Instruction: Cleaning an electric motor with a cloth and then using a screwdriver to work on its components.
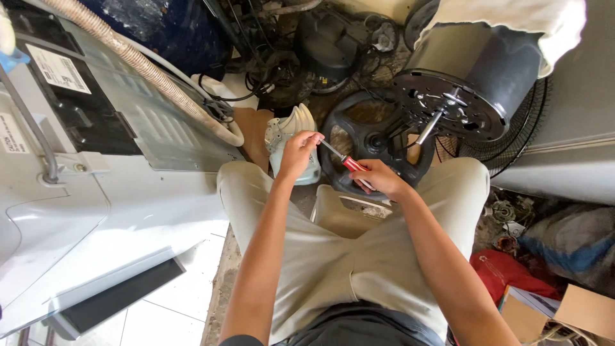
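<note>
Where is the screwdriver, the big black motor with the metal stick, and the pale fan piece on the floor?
screwdriver (351, 164): head view, on its red handle by the right hand.
black motor (506, 67): head view, on its dark side wall.
pale fan piece (296, 123): head view, on its ribbed top.

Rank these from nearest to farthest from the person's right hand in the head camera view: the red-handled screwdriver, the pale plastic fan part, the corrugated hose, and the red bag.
1. Red-handled screwdriver: held in the right hand.
2. Pale plastic fan part: to the left, by the left hand.
3. Red bag: lower right, on the floor.
4. Corrugated hose: far upper left, across the grey appliance.
</note>
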